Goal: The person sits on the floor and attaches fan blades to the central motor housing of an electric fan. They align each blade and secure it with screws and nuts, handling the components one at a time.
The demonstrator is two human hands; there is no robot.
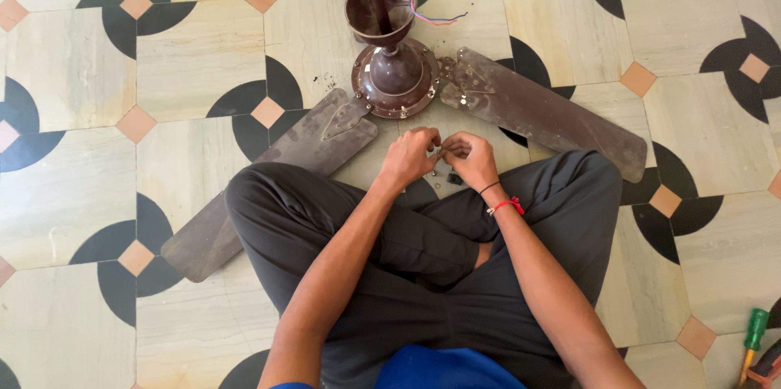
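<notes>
Ceiling fan (396,72) lies dismantled on the tiled floor (195,72), its glossy brown motor dome near the top edge of the floor in view, flat dusty blades (537,108) splayed outward. I see my left hand (409,157) and right hand (472,157) meeting just below the dome, both pinched together on something tiny; what it is I cannot tell. My worry: small screws (454,179) loose by my knees could roll away on the smooth polished tiles.
</notes>
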